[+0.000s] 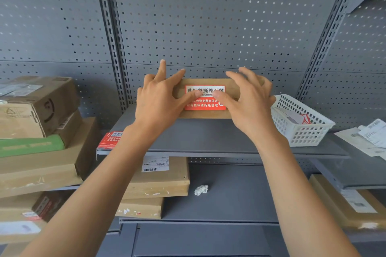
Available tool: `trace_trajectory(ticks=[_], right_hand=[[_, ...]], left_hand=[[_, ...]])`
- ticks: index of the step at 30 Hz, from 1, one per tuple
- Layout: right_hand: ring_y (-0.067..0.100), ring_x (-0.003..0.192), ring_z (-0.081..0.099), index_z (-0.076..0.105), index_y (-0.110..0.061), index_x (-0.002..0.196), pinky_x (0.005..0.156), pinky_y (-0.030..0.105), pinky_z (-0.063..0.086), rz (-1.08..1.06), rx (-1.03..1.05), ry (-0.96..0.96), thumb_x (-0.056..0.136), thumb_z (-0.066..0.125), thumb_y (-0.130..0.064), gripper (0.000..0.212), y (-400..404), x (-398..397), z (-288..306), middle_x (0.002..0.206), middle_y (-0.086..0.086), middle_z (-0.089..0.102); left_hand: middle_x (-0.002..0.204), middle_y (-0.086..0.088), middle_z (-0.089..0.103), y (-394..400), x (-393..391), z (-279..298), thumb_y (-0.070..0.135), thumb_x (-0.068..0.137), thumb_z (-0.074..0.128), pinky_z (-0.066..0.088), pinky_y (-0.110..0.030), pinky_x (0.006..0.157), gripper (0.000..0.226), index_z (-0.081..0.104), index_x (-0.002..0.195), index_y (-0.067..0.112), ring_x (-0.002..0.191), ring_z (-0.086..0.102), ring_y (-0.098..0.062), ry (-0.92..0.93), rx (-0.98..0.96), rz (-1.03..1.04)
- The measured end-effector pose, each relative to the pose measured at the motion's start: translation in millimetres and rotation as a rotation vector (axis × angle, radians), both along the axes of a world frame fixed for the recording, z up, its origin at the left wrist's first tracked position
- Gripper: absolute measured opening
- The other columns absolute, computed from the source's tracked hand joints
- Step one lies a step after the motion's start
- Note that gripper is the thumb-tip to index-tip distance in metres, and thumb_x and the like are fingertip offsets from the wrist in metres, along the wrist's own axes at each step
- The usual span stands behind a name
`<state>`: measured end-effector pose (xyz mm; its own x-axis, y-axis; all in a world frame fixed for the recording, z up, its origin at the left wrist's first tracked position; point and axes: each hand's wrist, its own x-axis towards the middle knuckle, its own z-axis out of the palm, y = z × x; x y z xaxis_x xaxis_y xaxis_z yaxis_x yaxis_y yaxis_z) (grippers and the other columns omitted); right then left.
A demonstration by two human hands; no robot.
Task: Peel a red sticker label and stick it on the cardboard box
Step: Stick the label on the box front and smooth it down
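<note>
A flat cardboard box (208, 113) lies on the grey middle shelf (208, 137) against the pegboard. A red and white sticker label (205, 98) sits across its front edge, folded over from the top onto the front face. My left hand (160, 98) rests on the box's left part, thumb pressed onto the label. My right hand (248, 98) covers the box's right part, its thumb also on the label. Both hands have fingers spread flat on the box. The two thumb tips almost meet at the label's middle.
A stack of red sticker sheets (109, 140) lies at the shelf's left front. A white plastic basket (300, 119) stands right of the box. Cardboard parcels (37, 115) pile up at left and below (158, 181). A crumpled paper ball (201, 190) lies on the lower shelf.
</note>
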<state>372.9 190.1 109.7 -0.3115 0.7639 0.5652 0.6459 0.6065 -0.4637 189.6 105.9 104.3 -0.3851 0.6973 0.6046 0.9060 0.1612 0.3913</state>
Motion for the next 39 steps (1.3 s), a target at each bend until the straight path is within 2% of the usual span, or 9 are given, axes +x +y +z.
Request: trace_trajectory(ticks=[5, 9, 12, 14, 16, 23, 32, 35, 39], right_hand=[[0.03, 0.147, 0.021, 0.053, -0.037, 0.143, 0.116, 0.058, 0.023, 0.09, -0.041, 0.042, 0.097, 0.062, -0.042, 0.047, 1.8, 9.3, 2.7, 0.16, -0.009, 0.038], [0.029, 0.147, 0.021, 0.053, -0.037, 0.143, 0.116, 0.061, 0.022, 0.121, -0.054, 0.076, 0.102, 0.057, -0.029, 0.042, 0.5, 12.1, 5.2, 0.159, -0.009, 0.039], [0.027, 0.148, 0.019, 0.052, -0.039, 0.143, 0.117, 0.06, 0.021, 0.113, -0.055, 0.07, 0.096, 0.059, -0.048, 0.048, -2.4, 9.9, 5.6, 0.161, -0.012, 0.036], [0.027, 0.149, 0.017, 0.051, -0.04, 0.143, 0.117, 0.059, 0.022, 0.111, -0.068, 0.063, 0.08, 0.061, -0.068, 0.07, -6.0, 7.1, 5.7, 0.161, -0.012, 0.034], [0.027, 0.148, 0.016, 0.049, -0.04, 0.144, 0.116, 0.06, 0.024, 0.11, -0.065, 0.058, 0.069, 0.06, -0.077, 0.085, -6.9, 5.1, 4.6, 0.162, -0.012, 0.032], [0.027, 0.148, 0.019, 0.049, -0.039, 0.146, 0.117, 0.06, 0.022, 0.128, -0.089, 0.044, 0.081, 0.077, -0.051, 0.072, -2.9, 11.2, 7.5, 0.162, -0.009, 0.034], [0.018, 0.152, 0.011, 0.044, -0.041, 0.149, 0.122, 0.055, 0.015, 0.225, -0.154, 0.001, 0.097, 0.065, -0.027, 0.057, 0.0, 26.2, 14.6, 0.163, -0.016, 0.03], [0.018, 0.153, 0.009, 0.043, -0.041, 0.149, 0.123, 0.055, 0.016, 0.22, -0.146, 0.003, 0.096, 0.063, -0.041, 0.056, -2.4, 25.4, 12.5, 0.164, -0.017, 0.028], [0.026, 0.152, 0.007, 0.038, -0.041, 0.151, 0.12, 0.058, 0.021, 0.131, -0.106, -0.042, 0.067, 0.063, -0.08, 0.096, -7.9, 13.1, 5.4, 0.166, -0.014, 0.021]], left_hand=[[0.166, -0.013, 0.03, -5.3, -7.0, 1.9, 0.066, 0.086, 0.064, 0.044, -0.055, 0.104, 0.071, 0.052, 0.148, 0.033, 0.133, 0.045, -0.038, -0.009, 0.009, -0.077], [0.17, -0.006, 0.019, -7.8, -13.2, -0.6, 0.057, 0.091, 0.064, 0.043, -0.055, 0.105, 0.062, 0.054, 0.147, 0.031, 0.136, 0.044, -0.034, 0.028, 0.042, -0.147], [0.173, -0.001, 0.01, -8.3, -13.8, -2.4, 0.062, 0.094, 0.053, 0.044, -0.062, 0.103, 0.063, 0.053, 0.148, 0.03, 0.147, 0.033, -0.031, 0.077, 0.069, -0.161], [0.173, 0.001, 0.006, -8.1, -12.1, -2.7, 0.076, 0.088, 0.045, 0.042, -0.066, 0.104, 0.077, 0.049, 0.15, 0.031, 0.152, 0.026, -0.029, 0.088, 0.061, -0.136], [0.173, 0.001, 0.004, -8.3, -10.4, -2.0, 0.083, 0.082, 0.043, 0.04, -0.068, 0.105, 0.087, 0.046, 0.152, 0.031, 0.154, 0.02, -0.028, 0.109, 0.044, -0.119], [0.173, -0.001, 0.008, -11.5, -9.8, 2.6, 0.072, 0.082, 0.059, 0.044, -0.055, 0.1, 0.082, 0.047, 0.152, 0.03, 0.141, 0.036, -0.031, 0.172, 0.019, -0.135], [0.169, 0.0, 0.023, -19.4, -19.2, 7.3, 0.07, 0.085, 0.053, 0.046, -0.052, 0.102, 0.084, 0.04, 0.156, 0.027, 0.135, 0.039, -0.028, 0.209, -0.054, -0.219], [0.169, 0.003, 0.024, -19.3, -18.1, 5.1, 0.072, 0.088, 0.055, 0.045, -0.053, 0.104, 0.082, 0.04, 0.155, 0.029, 0.137, 0.039, -0.024, 0.225, -0.038, -0.2], [0.169, 0.001, 0.026, -18.4, -11.6, 5.3, 0.089, 0.075, 0.047, 0.046, -0.054, 0.102, 0.099, 0.045, 0.153, 0.027, 0.137, 0.041, -0.025, 0.259, -0.044, -0.138]])
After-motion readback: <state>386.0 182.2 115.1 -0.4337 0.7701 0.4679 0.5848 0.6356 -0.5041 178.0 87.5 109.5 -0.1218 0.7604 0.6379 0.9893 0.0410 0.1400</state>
